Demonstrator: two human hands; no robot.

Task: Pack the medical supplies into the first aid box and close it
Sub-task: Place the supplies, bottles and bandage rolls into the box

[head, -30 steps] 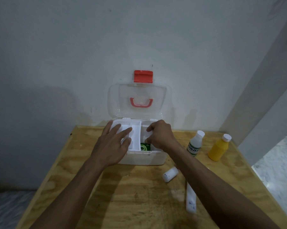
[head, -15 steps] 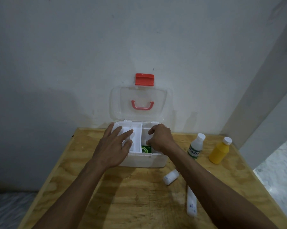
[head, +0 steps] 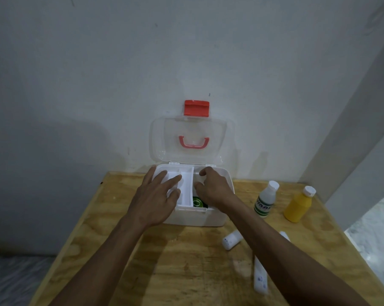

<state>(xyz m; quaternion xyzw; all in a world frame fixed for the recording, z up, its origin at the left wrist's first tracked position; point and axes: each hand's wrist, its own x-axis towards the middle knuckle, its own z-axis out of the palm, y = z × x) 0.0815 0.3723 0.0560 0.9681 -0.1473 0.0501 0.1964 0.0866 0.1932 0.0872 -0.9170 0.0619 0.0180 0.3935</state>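
Observation:
The white first aid box (head: 193,217) stands open at the back of the wooden table (head: 186,272). Its clear lid (head: 191,129), with a red handle and red latch (head: 196,108), leans against the wall. My left hand (head: 155,199) rests flat, fingers spread, on the white divider tray (head: 186,191) in the box's left half. In the right compartment, my right hand (head: 213,188) has its fingers curled downward. Whether it holds something is hidden. A green round item (head: 197,203) lies inside by the front wall.
To the right of the box stand a white bottle with a green label (head: 266,199) and a yellow bottle (head: 298,205). A small white bottle (head: 232,239) and a white tube (head: 260,277) lie on the table under my right forearm. The table's right edge is near.
Both hands stay in the box. My right hand has shifted slightly deeper and toward the back of the right compartment. The camera view has tilted a little.

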